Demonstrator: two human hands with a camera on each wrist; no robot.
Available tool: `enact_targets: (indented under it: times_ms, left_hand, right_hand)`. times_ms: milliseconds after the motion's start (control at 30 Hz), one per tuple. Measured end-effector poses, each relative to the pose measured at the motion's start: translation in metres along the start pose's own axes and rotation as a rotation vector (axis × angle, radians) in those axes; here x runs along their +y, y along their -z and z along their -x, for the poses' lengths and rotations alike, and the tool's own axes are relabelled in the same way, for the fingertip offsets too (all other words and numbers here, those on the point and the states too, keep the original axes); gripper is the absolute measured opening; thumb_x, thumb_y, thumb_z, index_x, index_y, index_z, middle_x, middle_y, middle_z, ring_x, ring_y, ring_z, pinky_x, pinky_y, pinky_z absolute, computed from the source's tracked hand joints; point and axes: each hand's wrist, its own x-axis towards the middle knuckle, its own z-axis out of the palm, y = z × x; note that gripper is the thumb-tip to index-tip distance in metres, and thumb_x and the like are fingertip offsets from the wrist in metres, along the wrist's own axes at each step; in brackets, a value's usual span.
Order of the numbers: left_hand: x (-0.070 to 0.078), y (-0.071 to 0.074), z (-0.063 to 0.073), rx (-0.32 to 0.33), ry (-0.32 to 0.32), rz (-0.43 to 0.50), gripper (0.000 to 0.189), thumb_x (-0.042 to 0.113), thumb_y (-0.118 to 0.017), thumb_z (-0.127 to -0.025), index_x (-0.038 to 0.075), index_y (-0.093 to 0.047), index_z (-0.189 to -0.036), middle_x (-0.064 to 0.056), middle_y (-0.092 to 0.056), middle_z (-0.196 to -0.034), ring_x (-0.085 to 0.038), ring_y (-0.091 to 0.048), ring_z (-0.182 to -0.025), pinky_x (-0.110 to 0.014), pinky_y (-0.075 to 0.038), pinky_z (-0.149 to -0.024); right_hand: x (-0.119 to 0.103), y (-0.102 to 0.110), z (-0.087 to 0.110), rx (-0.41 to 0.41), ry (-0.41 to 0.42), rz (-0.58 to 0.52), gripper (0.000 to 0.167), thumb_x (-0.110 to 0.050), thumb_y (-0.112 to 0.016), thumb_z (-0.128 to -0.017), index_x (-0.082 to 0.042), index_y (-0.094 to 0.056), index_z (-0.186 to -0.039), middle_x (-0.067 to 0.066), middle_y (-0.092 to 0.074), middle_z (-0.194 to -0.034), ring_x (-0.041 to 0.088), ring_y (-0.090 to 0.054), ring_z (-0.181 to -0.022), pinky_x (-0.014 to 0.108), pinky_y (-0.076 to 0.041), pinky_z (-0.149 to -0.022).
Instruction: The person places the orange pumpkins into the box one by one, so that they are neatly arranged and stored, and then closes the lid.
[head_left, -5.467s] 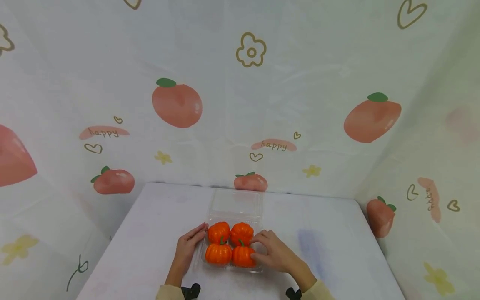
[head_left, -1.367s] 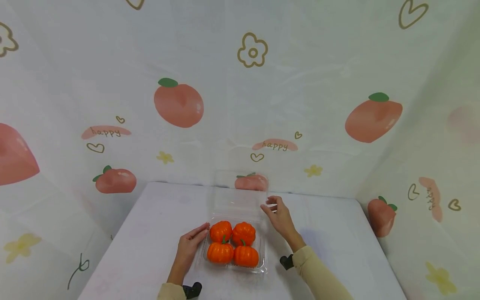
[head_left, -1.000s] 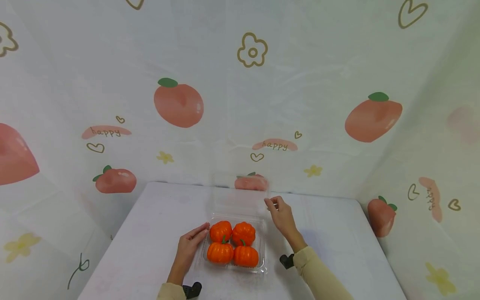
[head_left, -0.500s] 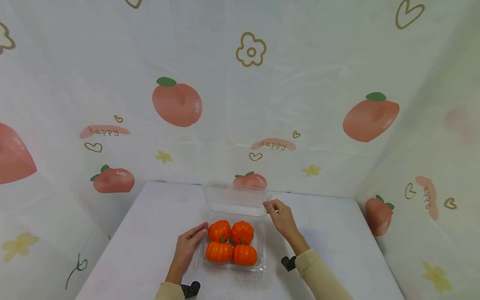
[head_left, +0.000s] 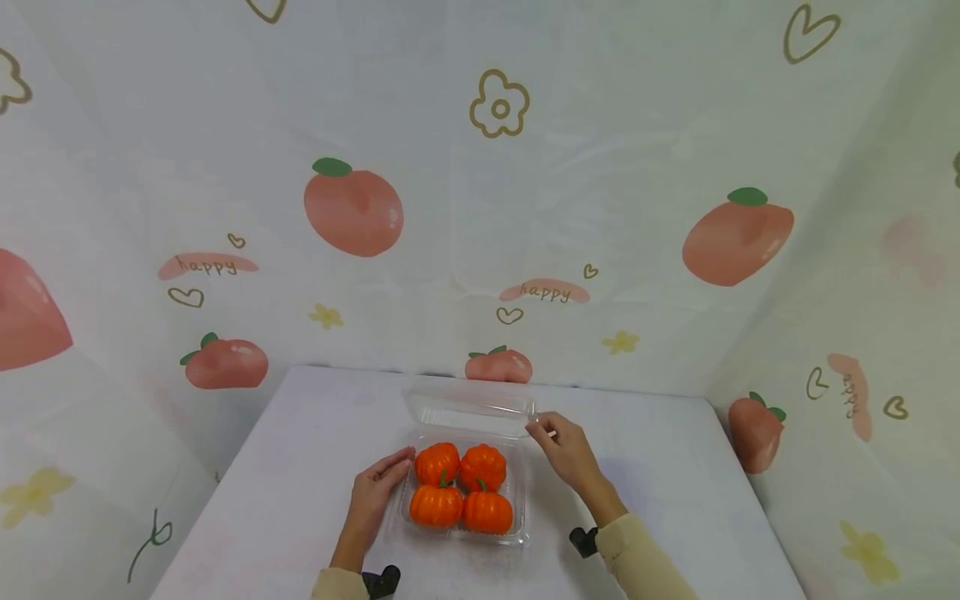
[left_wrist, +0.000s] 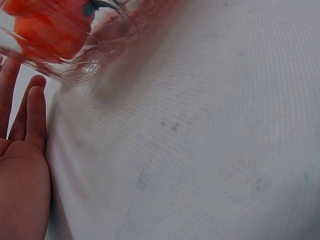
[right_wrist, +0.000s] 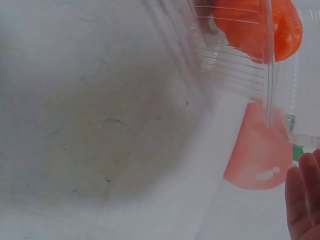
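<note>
A clear plastic clamshell container point(head_left: 517, 537) holds several small orange pumpkins point(head_left: 437, 506) with green stems, packed close together. Its hinged clear lid point(head_left: 472, 408) is raised at the back and leans forward above the rear rim. My right hand point(head_left: 566, 450) pinches the lid's right edge between thumb and fingers; in the right wrist view, fingers point(right_wrist: 299, 195) show beside the lid's corner. At the container's left wall rests my left hand point(head_left: 373, 487), fingers extended and fingertips at the rim. The left wrist view shows those straight fingers point(left_wrist: 36, 117) beside the container's corner.
The container stands on a table with a whitish cloth point(head_left: 300, 467). Behind and at both sides hangs a pale curtain point(head_left: 450, 208) printed with peaches, hearts and flowers. Dark straps with heart-shaped pieces point(head_left: 386, 581) sit at both wrists.
My right hand has left the front right pumpkin, reached the lid's right edge and drawn it up and forward, tilting it toward the base. The left hand has stayed at the container's left side.
</note>
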Motion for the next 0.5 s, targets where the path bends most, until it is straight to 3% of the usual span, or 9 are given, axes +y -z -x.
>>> enact_targets:
  times_ms: [233, 500]
  left_hand:
    - [-0.002, -0.001, -0.001, 0.009, -0.004, 0.009, 0.052, 0.041, -0.076, -0.091, 0.012, -0.068, -0.133, -0.003, -0.07, -0.135, 0.01, -0.066, -0.111, -0.003, -0.047, -0.095]
    - [-0.002, 0.001, 0.001, 0.011, -0.005, -0.044, 0.054, 0.052, -0.066, -0.095, 0.014, -0.069, -0.132, 0.0, -0.071, -0.133, 0.003, -0.065, -0.118, -0.009, -0.05, -0.098]
  right_hand:
    - [0.0, 0.008, 0.012, -0.088, 0.002, 0.112, 0.032, -0.034, -0.071, -0.095, -0.015, -0.071, -0.12, -0.004, -0.074, -0.098, 0.008, -0.062, -0.083, 0.022, -0.055, -0.074]
    - [0.005, 0.015, 0.028, -0.151, 0.183, 0.177, 0.04, -0.027, -0.077, -0.091, -0.016, -0.068, -0.129, 0.0, -0.076, -0.107, 0.02, -0.069, -0.092, 0.034, -0.062, -0.078]
